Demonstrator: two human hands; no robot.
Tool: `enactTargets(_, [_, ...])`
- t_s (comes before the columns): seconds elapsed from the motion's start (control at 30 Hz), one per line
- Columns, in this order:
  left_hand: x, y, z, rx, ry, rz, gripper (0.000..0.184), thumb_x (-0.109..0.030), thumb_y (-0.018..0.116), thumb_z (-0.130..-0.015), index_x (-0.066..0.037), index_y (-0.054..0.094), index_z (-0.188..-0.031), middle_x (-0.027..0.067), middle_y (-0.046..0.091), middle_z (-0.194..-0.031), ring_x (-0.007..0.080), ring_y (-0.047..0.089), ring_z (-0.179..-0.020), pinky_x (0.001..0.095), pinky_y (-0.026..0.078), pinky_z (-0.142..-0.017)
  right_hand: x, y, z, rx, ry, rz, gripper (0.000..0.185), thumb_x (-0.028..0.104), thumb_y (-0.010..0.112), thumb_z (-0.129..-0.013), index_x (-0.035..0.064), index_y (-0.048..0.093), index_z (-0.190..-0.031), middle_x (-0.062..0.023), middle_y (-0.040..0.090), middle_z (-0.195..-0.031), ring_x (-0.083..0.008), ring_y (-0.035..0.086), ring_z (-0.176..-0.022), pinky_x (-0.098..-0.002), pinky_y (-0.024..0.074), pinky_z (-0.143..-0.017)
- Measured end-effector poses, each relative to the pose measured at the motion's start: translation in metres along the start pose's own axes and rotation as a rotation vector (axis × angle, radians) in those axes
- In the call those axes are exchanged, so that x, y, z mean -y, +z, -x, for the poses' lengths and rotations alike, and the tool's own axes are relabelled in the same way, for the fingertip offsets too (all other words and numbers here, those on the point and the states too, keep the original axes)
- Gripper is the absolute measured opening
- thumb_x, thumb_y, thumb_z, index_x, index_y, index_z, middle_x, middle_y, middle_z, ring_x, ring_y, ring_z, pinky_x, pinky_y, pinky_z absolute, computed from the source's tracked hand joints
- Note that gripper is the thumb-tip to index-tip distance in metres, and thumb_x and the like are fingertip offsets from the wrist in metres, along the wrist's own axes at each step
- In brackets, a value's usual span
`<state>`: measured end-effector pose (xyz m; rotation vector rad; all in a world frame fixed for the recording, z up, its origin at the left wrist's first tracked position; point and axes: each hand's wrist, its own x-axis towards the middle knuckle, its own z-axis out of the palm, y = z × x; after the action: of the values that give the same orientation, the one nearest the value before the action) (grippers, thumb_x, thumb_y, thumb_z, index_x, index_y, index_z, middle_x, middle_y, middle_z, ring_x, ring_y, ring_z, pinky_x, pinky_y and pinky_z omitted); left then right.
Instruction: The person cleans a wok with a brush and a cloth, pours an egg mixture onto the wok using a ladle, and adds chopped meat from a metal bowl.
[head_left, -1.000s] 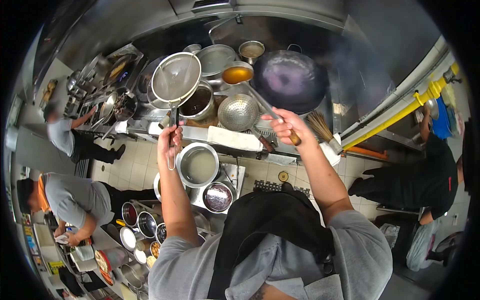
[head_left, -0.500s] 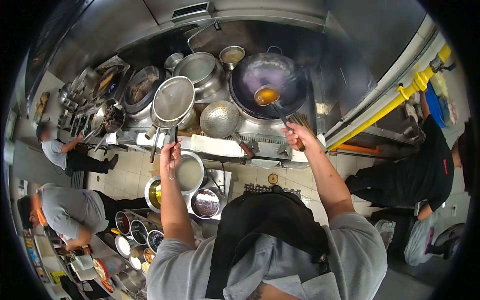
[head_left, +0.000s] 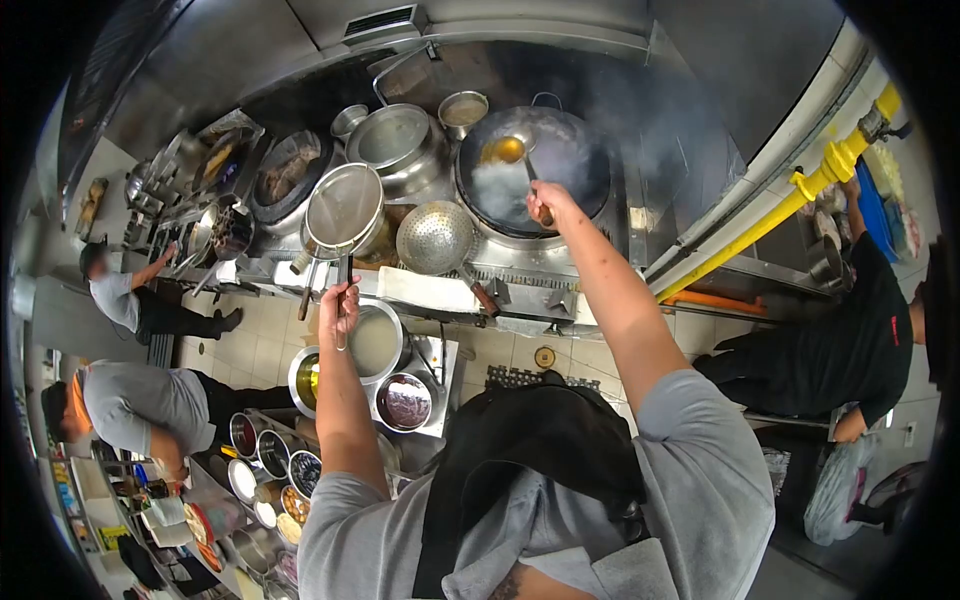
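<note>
My right hand (head_left: pixel 549 204) is closed around the handle of a ladle (head_left: pixel 510 150). The ladle's bowl, with amber liquid in it, is over the left side of a dark wok (head_left: pixel 572 150), and amber liquid shows beside the bowl. Whitish steam hangs above the wok. My left hand (head_left: pixel 339 306) grips the handle of a round mesh strainer (head_left: pixel 345 204), held level at the front of the stove. Close by on its right lies a perforated metal skimmer (head_left: pixel 436 238) with a wooden handle.
A large lidded pot (head_left: pixel 388 137) and a small pot (head_left: pixel 463 110) stand behind the strainer. Another wok (head_left: pixel 291 172) sits to the left. Below my left arm are a pot of cloudy liquid (head_left: pixel 374 343) and several bowls. Other people work at left and right; a yellow pipe (head_left: pixel 830 170) runs along the right.
My right hand has moved up and left, bringing the ladle farther into the wok and tipping out amber liquid. Steam has spread over the wok. My left hand and strainer hardly moved.
</note>
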<state>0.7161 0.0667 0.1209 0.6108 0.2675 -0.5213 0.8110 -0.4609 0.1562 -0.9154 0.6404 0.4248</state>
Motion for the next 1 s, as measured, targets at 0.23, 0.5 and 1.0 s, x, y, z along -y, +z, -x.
enactTargets(0.23, [-0.006,-0.003,-0.003,-0.035,-0.009,-0.013,0.032,-0.013,0.052,-0.091,0.007,0.052,-0.117,0.0072,0.055,-0.075,0.0102,0.050,-0.052,0.0177,0.047,-0.042,0.040,-0.025,0.055,-0.513,-0.380,1.046,0.030,0.014,0.050,-0.087,-0.0060,0.060,-0.066,-0.0190,0.060,-0.057,-0.0268,0.061,-0.047,-0.0388,0.0487,-0.047])
enactTargets(0.5, [-0.014,-0.017,-0.008,-0.013,-0.068,-0.015,0.029,-0.013,0.053,-0.092,0.005,0.055,-0.116,0.0054,0.056,-0.072,0.0094,0.051,-0.050,0.0172,0.048,-0.043,-0.030,-0.086,0.176,-0.741,-0.655,1.498,0.042,0.032,0.058,-0.090,-0.0096,0.063,-0.092,-0.0317,0.064,-0.093,-0.0475,0.061,-0.095,-0.0489,0.0499,-0.083])
enactTargets(1.0, [-0.038,0.005,0.020,0.012,0.151,-0.393,0.012,-0.012,0.055,-0.089,-0.001,0.056,-0.087,0.0074,0.058,-0.074,0.0140,0.052,-0.058,0.0279,0.043,-0.049,-0.211,0.012,0.221,-0.226,-0.569,0.798,0.028,0.027,0.057,-0.096,0.0027,0.057,-0.081,-0.0032,0.053,-0.056,-0.0117,0.046,-0.037,-0.0287,0.0359,-0.033])
